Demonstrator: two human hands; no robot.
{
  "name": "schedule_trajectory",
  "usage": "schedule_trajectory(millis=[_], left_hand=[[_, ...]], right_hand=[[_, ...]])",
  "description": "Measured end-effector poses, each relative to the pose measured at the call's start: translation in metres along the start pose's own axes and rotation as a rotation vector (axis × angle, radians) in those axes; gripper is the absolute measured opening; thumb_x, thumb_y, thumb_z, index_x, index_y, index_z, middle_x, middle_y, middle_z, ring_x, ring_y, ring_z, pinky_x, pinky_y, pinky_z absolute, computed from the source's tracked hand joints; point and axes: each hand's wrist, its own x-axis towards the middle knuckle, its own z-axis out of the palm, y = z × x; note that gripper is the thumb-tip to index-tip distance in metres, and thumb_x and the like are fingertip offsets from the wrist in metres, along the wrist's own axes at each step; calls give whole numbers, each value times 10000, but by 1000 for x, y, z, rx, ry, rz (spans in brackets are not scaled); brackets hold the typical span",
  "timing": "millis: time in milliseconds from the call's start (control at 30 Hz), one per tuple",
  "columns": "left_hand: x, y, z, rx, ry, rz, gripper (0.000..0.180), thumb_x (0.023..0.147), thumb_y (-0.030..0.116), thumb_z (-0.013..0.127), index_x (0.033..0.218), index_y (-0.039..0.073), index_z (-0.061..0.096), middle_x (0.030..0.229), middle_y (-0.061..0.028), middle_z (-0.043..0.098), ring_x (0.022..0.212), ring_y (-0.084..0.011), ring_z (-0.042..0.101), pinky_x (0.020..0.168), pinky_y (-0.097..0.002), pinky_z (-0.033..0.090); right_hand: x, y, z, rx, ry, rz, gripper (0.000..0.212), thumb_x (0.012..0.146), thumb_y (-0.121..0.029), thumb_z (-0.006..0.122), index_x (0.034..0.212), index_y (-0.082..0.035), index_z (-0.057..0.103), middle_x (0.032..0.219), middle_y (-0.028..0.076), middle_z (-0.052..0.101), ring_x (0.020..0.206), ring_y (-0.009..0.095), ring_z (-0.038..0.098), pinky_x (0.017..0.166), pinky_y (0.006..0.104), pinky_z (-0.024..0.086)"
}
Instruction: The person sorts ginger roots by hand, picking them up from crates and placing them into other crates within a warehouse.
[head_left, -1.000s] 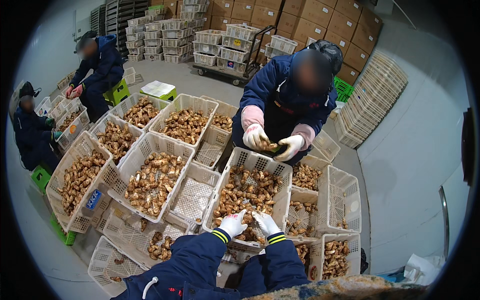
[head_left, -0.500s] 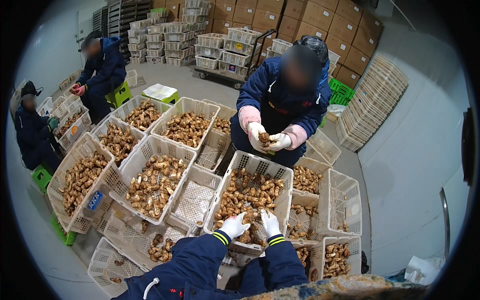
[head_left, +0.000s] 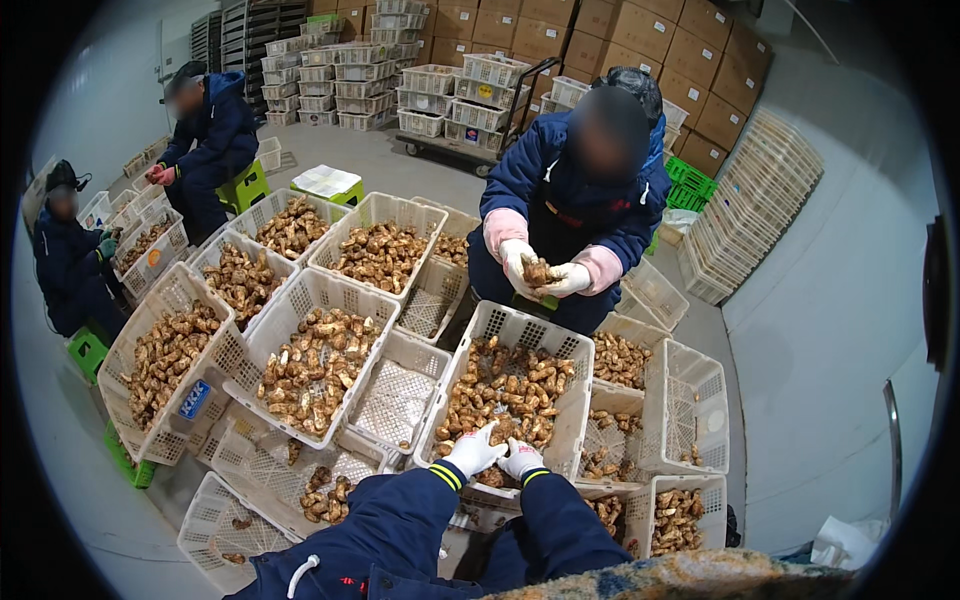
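A white plastic crate [head_left: 568,415] of brown, knobbly mushrooms [head_left: 510,385] stands in front of me. Over its near end, my left hand [head_left: 476,450] and my right hand [head_left: 520,459], both in white gloves, are close together. Their fingers are closed around a mushroom [head_left: 504,430] between the fingertips, partly covered by the gloves. More mushrooms lie loose just beyond and beneath my hands. Across the crate, a person in a dark blue jacket [head_left: 585,195] holds a mushroom clump [head_left: 538,272] in two white-gloved hands.
Several mushroom crates [head_left: 372,330] crowd the left; a nearly bare crate [head_left: 405,385] sits beside mine. Smaller crates [head_left: 690,410] stand right. Two people [head_left: 205,140] sit far left. Behind are a loaded trolley [head_left: 465,140], cartons [head_left: 655,35] and a leaning crate stack [head_left: 755,200].
My right hand has moved left and slightly nearer to me, up against my left hand. The person opposite has turned the mushroom clump in their hands. The view has shifted slightly.
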Motion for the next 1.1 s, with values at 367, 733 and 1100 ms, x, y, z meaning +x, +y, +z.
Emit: schedule_trajectory(millis=[367, 733, 1100], left_hand=[[-7, 17, -9, -32, -21, -19, 759, 835, 426, 638, 1454, 92, 353, 1177, -243, 621, 1061, -366, 617, 924, -401, 477], [4, 14, -1, -141, 138, -60, 714, 848, 355, 675, 1427, 50, 392, 1152, -206, 649, 1041, -298, 641, 902, -340, 488], [20, -16, 3, -464, 92, -132, 960, 785, 490, 736, 1391, -134, 330, 1343, -265, 500, 1248, -267, 496, 1029, -325, 403]], right_hand=[[1, 4, -10, -99, 17, 176, 599, 848, -586, 571, 1252, -145, 590, 1222, 113, 635, 1142, 286, 596, 954, 434, 465], [3, 26, -32, 1105, 304, -5, 557, 899, -400, 640, 1236, 40, 585, 1068, 141, 678, 983, 212, 620, 834, 320, 469], [-42, -23, -46, 1671, 72, -300, 280, 973, -304, 560, 1092, -52, 575, 970, -12, 567, 839, 101, 508, 735, 254, 426]])
